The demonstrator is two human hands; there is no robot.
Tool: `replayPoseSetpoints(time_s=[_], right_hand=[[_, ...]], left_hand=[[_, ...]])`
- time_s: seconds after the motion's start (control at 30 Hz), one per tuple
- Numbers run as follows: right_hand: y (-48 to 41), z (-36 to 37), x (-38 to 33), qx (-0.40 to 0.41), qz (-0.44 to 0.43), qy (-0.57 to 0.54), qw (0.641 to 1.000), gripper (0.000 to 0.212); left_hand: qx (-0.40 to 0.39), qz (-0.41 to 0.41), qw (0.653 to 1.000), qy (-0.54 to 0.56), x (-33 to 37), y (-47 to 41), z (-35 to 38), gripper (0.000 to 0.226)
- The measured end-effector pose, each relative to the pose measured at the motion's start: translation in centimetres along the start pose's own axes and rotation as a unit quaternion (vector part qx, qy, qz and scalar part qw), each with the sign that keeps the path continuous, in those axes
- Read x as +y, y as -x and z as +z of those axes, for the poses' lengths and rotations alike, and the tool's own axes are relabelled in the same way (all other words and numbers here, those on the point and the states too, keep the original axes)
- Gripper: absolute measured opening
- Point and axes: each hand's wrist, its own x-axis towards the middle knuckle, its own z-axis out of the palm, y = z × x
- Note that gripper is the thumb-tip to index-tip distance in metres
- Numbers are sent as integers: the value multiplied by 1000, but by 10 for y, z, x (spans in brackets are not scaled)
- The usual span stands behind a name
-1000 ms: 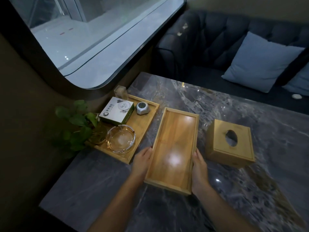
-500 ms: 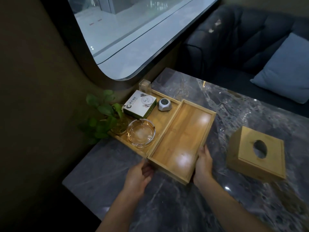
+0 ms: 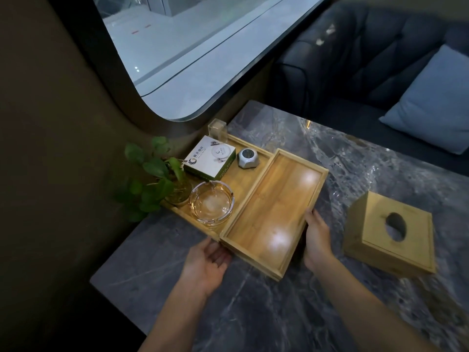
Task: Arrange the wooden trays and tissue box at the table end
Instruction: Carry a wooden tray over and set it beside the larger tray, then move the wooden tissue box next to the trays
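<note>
Right grip (image 3: 316, 233) presses the empty wooden tray (image 3: 275, 212) flush beside the loaded tray (image 3: 250, 171) at the bench (image 3: 266, 313) end; my left hand (image 3: 206, 262) rests open. Tissue box (image 3: 392, 231) remains apart.

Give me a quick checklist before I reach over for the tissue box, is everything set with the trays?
1. Empty tray flush against the loaded tray: ok, long sides meet.
2. Near ends of both trays level: not ok, the empty one sticks out toward you.
3. Right hand free: not ok, it rests on the empty tray's right rim.
4. Left hand free: cannot tell, open at the tray corner.
5. Path to the tissue box: ok, bare table between.
6. Glass ashtray seated inside the loaded tray: ok.
</note>
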Motion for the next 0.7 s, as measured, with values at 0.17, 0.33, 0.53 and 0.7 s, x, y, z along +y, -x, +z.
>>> replayPoseSetpoints(time_s=[0.17, 0.33, 0.53, 0.7], right_hand=[[-4, 3, -1, 3, -16, -3, 1000, 36], [-34, 12, -32, 55, -12, 5, 998, 39], [-52, 20, -43, 46, 2, 8, 999, 40], [-53, 19, -42, 47, -6, 12, 999, 39]], left_hand=[[-2, -29, 999, 22, 3, 3, 3, 30], [-23, -70, 992, 103, 12, 4, 2, 45], [-39, -72, 986, 146, 13, 6, 6, 45], [-20, -74, 988, 134, 15, 7, 11, 46]])
